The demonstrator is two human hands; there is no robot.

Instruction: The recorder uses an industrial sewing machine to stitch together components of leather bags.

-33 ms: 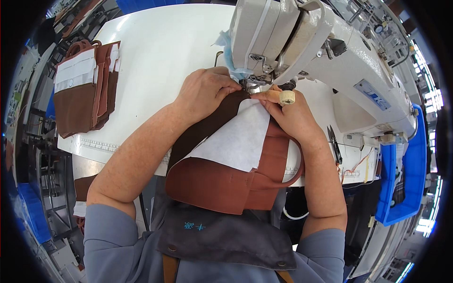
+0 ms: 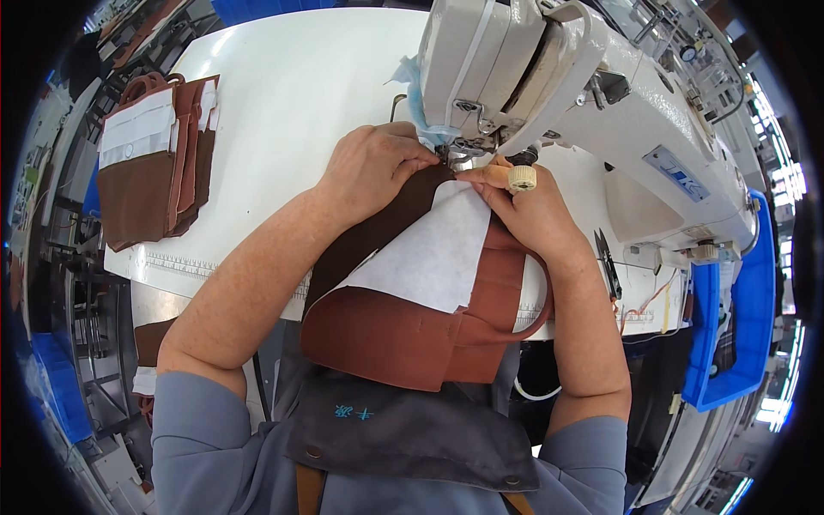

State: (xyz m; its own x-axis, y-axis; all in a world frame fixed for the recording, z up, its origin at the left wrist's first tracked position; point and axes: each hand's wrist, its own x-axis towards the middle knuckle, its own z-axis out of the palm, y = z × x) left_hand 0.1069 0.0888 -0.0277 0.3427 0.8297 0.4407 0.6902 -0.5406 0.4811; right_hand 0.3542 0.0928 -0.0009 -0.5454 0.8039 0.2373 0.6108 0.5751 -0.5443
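Step in hand, by judgement: an edge of a layered workpiece is apparently being aligned or stitched at the presser foot of a white enamelled sewing machine; whether the needle is running cannot be told.

Next move, by judgement: flat, matched layers and even guidance along the edge are being called for, with fingertips being kept clear of the needle.

Hands: two, bare, being held apart but near each other, either side of the foot. The dark edge is being pinched by the left hand, thumb against finger. The top corner is being gripped by the fingertips of the right hand; which layers are being caught cannot be told.

Workpiece: being held beneath and between the hands, its lower end being left to overhang the surface. Components: one dark brown panel, matt, long-edged; one white sheet, smooth, tapering toward the right hand; reddish-brown outer panels, leather-like, softly curved; one looped strap, being draped below the right hand.

Also being kept: stacked brown pieces with white strips, well left of the left hand; black snips, just beside the right forearm.
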